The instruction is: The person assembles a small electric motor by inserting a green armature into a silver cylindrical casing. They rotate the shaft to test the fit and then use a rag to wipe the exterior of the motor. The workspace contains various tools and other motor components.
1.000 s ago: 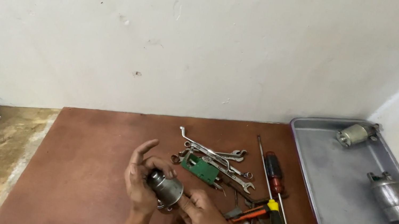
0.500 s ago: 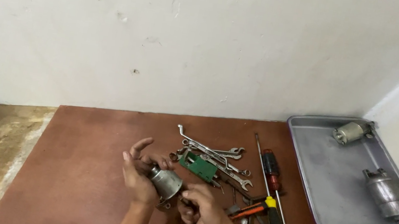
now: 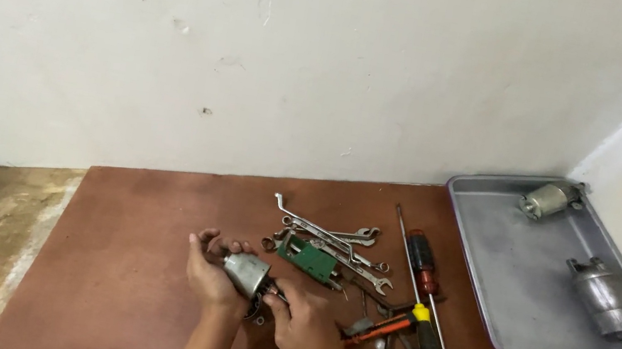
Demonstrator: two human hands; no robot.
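Brown board (image 3: 129,253) lies under both hands. Left hand (image 3: 210,275) cups the motor (image 3: 246,273); right hand (image 3: 306,329) pinches its end, spanners (image 3: 333,241) beyond the fingertips. Better keep the cupping grip firm.

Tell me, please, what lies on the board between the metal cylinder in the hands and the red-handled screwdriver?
In the head view, a green tool and several wrenches lie between the metal cylinder and the red-handled screwdriver.

No packages, labels, signs — no screens.
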